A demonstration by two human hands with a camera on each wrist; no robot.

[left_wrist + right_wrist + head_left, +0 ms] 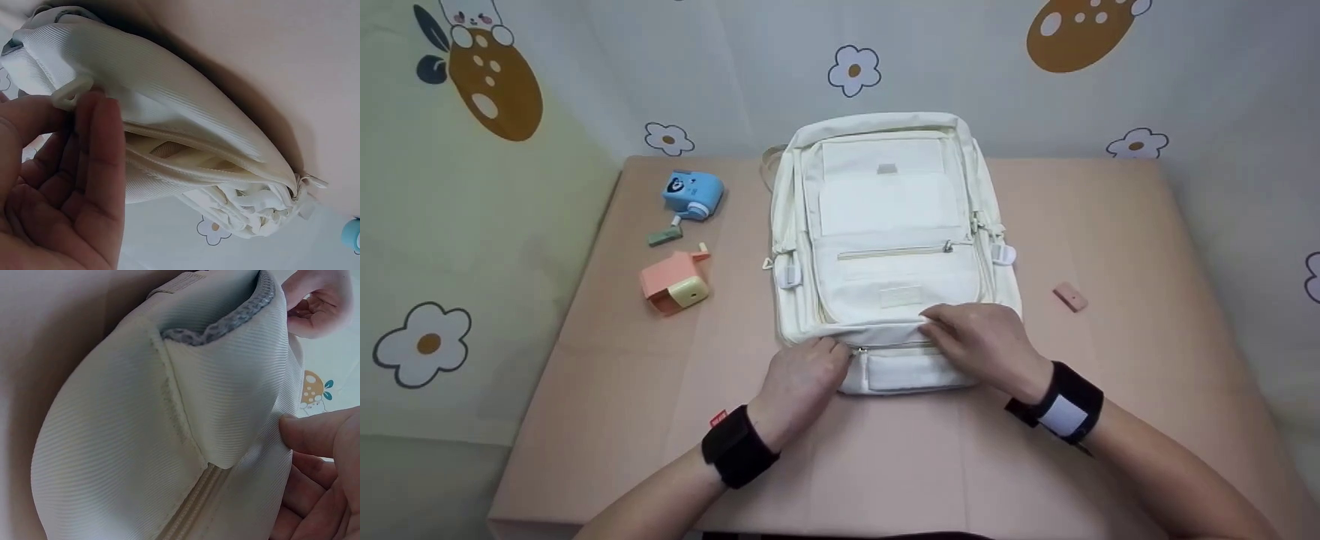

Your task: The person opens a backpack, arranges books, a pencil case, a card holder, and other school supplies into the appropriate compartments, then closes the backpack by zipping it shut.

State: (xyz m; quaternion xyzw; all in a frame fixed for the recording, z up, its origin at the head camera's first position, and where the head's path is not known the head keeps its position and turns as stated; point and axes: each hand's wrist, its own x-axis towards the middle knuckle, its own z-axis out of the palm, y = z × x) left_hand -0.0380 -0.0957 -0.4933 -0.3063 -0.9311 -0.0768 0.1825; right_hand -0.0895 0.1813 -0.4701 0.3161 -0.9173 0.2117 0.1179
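A cream backpack (889,206) lies front side up on the table, its bottom end nearest me. At its lower left edge my left hand (802,382) pinches a small cream loop (72,91) between thumb and fingers. Beside those fingers a zipper (185,152) gapes, showing the pale inside of a pocket. My right hand (990,345) pinches the bag's fabric at the lower right, thumb (309,433) on the outer side. In the right wrist view, a pocket flap with a grey fuzzy edge (219,332) stands folded up, and a zipper runs below it.
Left of the backpack are a blue crank-handled device (694,193), a small green block (664,236) and a pink house-shaped device (675,281) with a crank. A small pink block (1069,297) lies to the right. A patterned curtain (780,75) hangs behind the table (885,465).
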